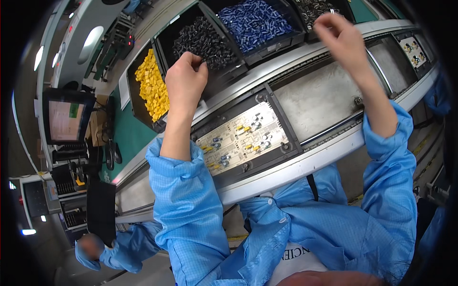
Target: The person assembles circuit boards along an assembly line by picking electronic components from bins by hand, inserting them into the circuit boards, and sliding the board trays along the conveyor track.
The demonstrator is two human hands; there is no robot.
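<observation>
My left hand (187, 81) is over the near edge of a bin of small black cylindrical parts (202, 40), its fingers curled into a pinch. Whatever lies between those fingertips is hidden. Farther right, my right hand (342, 42) is raised at the front of a bin of dark, metallic-looking small parts (317, 10). Its thumb and fingers are drawn together, and anything in them is too small to make out. Below and between my hands, a pale circuit board (234, 138) with yellow, blue and black components sits in a dark carrier frame (285, 125) on the conveyor.
A bin of blue parts (255, 24) and one of yellow blocks (153, 88) stand along the conveyor's far side. The metal conveyor rail (296, 167) runs before me. Another board (413, 51) lies at far right. On the left are a monitor (67, 117) and a blue-clothed person (131, 248).
</observation>
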